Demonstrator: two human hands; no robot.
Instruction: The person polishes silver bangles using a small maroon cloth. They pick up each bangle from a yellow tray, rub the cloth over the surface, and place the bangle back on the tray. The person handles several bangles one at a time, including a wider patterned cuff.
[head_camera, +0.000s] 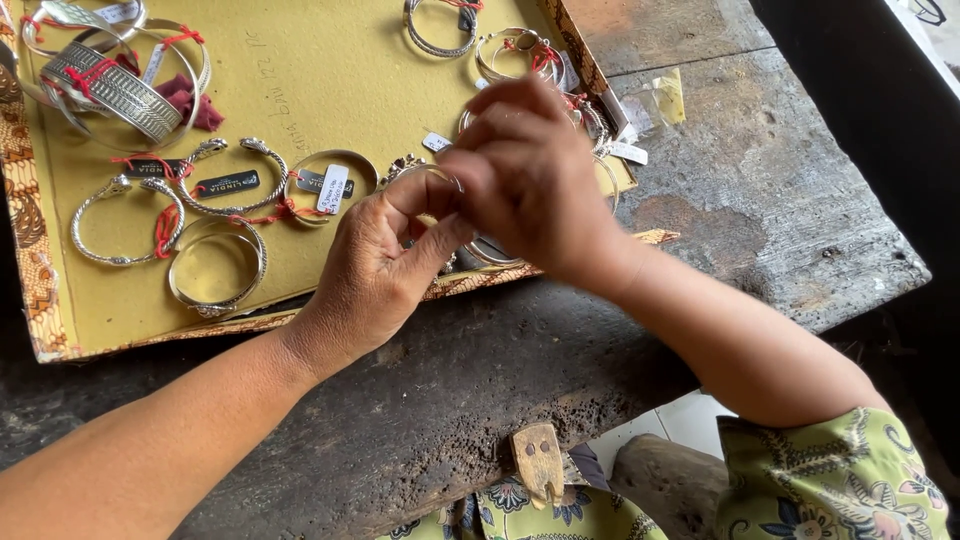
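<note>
I see my left hand (385, 265) and right hand (530, 180) pinching one thin silver bangle (440, 178) together above the shallow mustard-yellow cardboard tray (300, 70). Most tagged silver bracelets (180, 205) already lie there; this one isn't set down yet.

— Any free room on the yellow tray (300, 70)?
— Its upper middle is bare; silver bangles (170, 215) crowd the left.
— And off the tray?
— The dark wooden bench (760, 190) lies open at right.
</note>
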